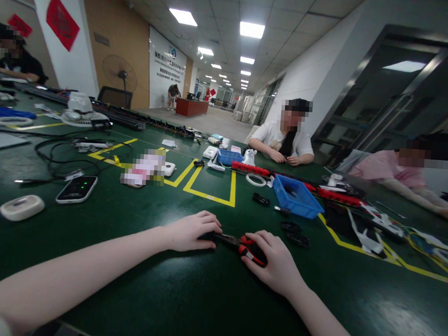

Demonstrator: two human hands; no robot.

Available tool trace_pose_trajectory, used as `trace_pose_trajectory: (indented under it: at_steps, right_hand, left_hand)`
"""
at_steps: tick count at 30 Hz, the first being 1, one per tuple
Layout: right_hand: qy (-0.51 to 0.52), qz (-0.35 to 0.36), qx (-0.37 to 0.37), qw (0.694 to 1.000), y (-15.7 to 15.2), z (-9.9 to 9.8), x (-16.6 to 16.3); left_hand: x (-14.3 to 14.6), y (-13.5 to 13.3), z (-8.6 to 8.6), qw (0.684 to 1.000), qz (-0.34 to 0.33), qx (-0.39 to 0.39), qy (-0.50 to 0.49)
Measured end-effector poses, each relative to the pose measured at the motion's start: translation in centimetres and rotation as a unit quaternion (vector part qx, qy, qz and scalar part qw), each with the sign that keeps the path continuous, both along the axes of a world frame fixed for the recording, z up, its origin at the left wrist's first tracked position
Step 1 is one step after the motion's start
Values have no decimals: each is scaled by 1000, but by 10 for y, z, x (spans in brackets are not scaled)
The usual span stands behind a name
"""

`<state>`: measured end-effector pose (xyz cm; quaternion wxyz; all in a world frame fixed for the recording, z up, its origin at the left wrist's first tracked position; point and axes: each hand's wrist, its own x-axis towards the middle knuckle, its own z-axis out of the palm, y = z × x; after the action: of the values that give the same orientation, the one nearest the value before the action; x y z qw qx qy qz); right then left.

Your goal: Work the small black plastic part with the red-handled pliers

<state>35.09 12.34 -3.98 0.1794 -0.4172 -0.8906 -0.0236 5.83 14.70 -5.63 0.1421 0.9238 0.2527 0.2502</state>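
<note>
Far left, the frame edge chops off a person in dark clothes (26,64). Black cables (43,150) tangle over the green table (214,305) and are hard to trace one by one. The phone-like thing (145,168) is blurred into blocks.

The left hand (192,231) has its fingers curled narrow over a small black piece (206,236), covered so much I can't tell what it is. The pliers (244,250) sit low over the table between the hands, nose aimed left at that piece; can't make out if the jaws actually bite it. The right hand (275,258) has thumb and fingers around the red-and-black handles, part of them lost under the palm. Far right, the frame clips a person in pink (385,166).

Room-wise: the table's near edge shows bottom left, below the left forearm (102,264). A white case (22,207) and a black device (77,190) sit beyond that arm. Between the forearms, green surface runs to the frame bottom. A black bundle (295,234) lies near the right hand, a blue tray (303,208) just behind it.
</note>
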Motion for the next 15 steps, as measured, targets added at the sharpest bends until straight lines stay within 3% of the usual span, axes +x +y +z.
trace_pose_trajectory:
  at_steps: [6,15]
  right_hand:
    - [-37,18,99,994,6,-4,3]
    - [-22,8,66,998,4,-7,5]
  left_hand:
    - [0,0,1,1000,2,0,2]
    - [0,1,1,1000,-6,0,9]
